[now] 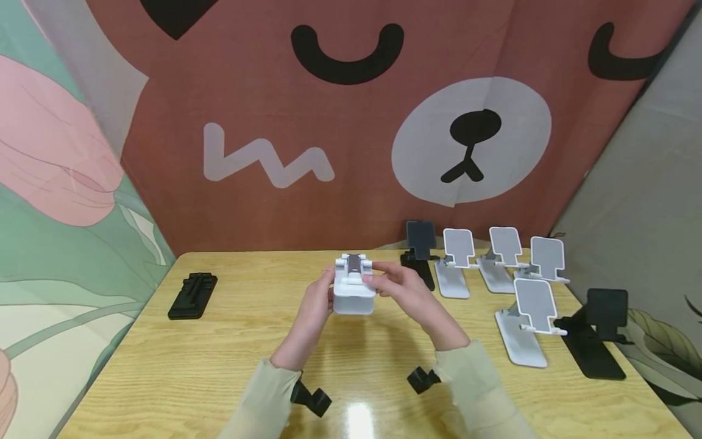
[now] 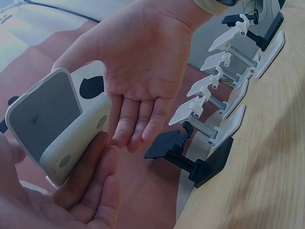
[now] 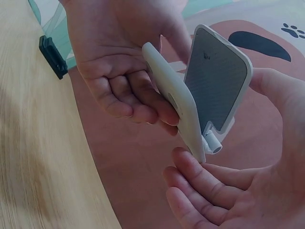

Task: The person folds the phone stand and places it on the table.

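A white folding stand [image 1: 354, 303] is held up above the table between both hands, its padded plate [image 3: 217, 81] tilted away from its base [image 3: 178, 102]. My left hand [image 1: 317, 300] grips it from the left side, fingers along the base in the left wrist view. On the other side my right hand [image 1: 408, 291] pinches its edge; in the right wrist view the thumb lies at the plate and fingertips touch the base's end near the hinge. Part of the hinge is hidden behind the plate.
Several unfolded stands, white [image 1: 521, 341] and black [image 1: 595, 347], stand at the right of the wooden table [image 1: 247, 341]. A folded black stand [image 1: 192, 297] lies at the far left. A patterned cloth [image 1: 263, 213] hangs behind the table.
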